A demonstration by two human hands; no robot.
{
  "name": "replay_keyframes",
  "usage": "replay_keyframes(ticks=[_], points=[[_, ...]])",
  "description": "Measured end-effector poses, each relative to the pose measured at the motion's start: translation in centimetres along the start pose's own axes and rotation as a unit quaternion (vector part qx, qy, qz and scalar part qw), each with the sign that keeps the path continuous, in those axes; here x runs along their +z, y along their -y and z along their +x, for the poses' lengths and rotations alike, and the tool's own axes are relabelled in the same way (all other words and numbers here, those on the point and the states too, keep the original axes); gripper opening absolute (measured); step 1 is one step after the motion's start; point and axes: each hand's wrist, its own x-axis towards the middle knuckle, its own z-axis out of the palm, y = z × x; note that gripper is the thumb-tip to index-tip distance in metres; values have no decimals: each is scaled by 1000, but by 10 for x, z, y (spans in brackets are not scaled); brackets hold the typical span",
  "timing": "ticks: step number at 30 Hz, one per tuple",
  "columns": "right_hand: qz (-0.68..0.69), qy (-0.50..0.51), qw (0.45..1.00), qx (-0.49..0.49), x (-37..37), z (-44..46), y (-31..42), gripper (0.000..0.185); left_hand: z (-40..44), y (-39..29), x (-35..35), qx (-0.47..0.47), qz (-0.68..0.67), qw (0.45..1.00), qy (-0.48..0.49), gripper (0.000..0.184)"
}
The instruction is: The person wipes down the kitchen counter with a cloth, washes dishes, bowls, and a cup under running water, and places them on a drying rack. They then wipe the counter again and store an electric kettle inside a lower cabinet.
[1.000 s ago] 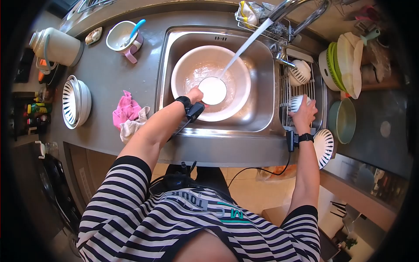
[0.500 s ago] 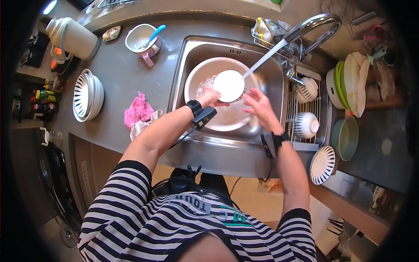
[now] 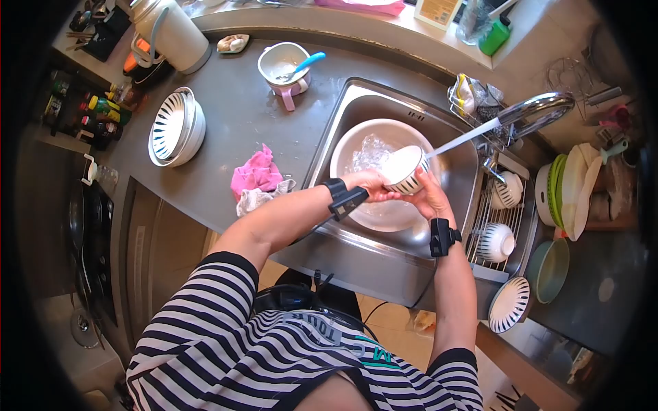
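Observation:
A white bowl with dark stripes (image 3: pixel 406 170) is tilted over the pale pink basin (image 3: pixel 343 147) in the sink. My left hand (image 3: pixel 370 183) grips its left and lower side, and my right hand (image 3: pixel 432 196) holds its right side, fingers around the wall. Water runs from the faucet (image 3: pixel 531 109) onto the bowl's right edge. Bubbling water shows in the basin behind it. Two striped bowls, one upside down (image 3: pixel 496 242) and another farther back (image 3: pixel 507 190), sit on the wire rack right of the sink.
On the left counter are stacked bowls (image 3: pixel 178 127), a pink cloth (image 3: pixel 256 174), a cup with a blue spoon (image 3: pixel 284 65) and a thermos (image 3: pixel 171 38). A striped plate (image 3: pixel 509 305) and green pot (image 3: pixel 549 270) stand at the right.
My right hand has left the upturned bowl on the rack and come to the bowl in my left hand, closing on it. That bowl has tilted. The camera view has shifted.

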Motion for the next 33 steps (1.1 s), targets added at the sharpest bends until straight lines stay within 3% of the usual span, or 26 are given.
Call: replay_keyframes(ticks=[1, 4, 5, 8, 9, 12, 13, 15, 17, 19, 21, 24, 27, 29, 30, 33], points=[[-16, -12, 1000, -1, 3, -2, 1, 59, 6, 5, -6, -41, -4, 999, 9, 31], [-72, -64, 995, -12, 7, -7, 3, 59, -6, 15, 6, -15, 38, 999, -21, 32], [-88, -99, 991, -17, 5, -12, 2, 60, 3, 23, 1, 17, 11, 999, 36, 32], [-239, -180, 942, -153, -9, -3, -4, 75, 11, 7, 26, -25, 119, 992, 40, 27], [-293, -202, 915, -190, -20, -9, -2, 79, 7, 9, 43, 7, 154, 987, 40, 29], [-572, -312, 705, -279, -20, -49, 23, 89, -12, 3, 78, -2, 228, 972, -48, 32], [-589, -315, 694, -267, -18, -69, 38, 91, -15, -2, 84, 10, 262, 963, -68, 33], [-700, -375, 546, -267, -40, -93, 51, 92, -26, -14, 75, 71, 307, 945, -86, 37], [-734, -429, 478, -222, -61, -119, 61, 94, -45, -35, 65, 136, 296, 938, -116, 42], [-740, -467, 473, -99, -68, -139, 72, 95, -80, -50, 47, 224, 285, 914, -180, 45], [-783, -459, 393, -145, -106, -151, 72, 88, -106, -69, 30, 290, 224, 904, -221, 48], [-791, -467, 387, -75, -133, -184, 56, 97, -164, -75, 5, 386, 125, 862, -303, 54], [-765, -509, 390, 51, -105, -192, 59, 98, -195, -92, -20, 458, 50, 805, -375, 61], [-766, -509, 389, 55, -111, -190, 57, 97, -206, -105, -27, 487, 24, 760, -430, 63], [-761, -511, 395, 61, -116, -191, 55, 97, -210, -111, -31, 493, 45, 750, -438, 77], [-754, -531, 384, 47, -126, -194, 44, 97, -217, -133, -39, 444, 93, 774, -442, 85]])
